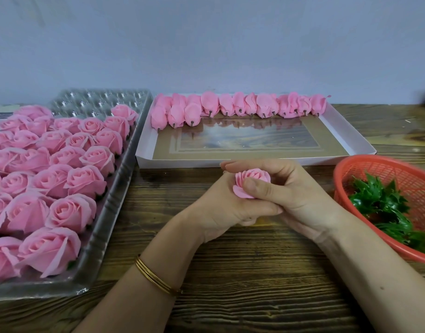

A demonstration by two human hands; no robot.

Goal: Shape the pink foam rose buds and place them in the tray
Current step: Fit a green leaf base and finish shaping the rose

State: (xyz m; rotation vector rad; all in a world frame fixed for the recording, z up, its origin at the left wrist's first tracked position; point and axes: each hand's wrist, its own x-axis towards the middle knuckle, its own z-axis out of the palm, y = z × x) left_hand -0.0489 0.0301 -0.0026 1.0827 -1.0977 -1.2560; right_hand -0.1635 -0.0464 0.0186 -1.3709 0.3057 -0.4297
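Both hands cupping one pink foam rose bud, bloom facing up toward camera, left hand curling beneath, right hand thumb pinching its petals, clear tray sitting left

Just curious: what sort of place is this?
Likely a small craft workbench for artificial flowers: a clear tray of finished pink roses, a white box of unshaped buds, a red basket of green leaves.
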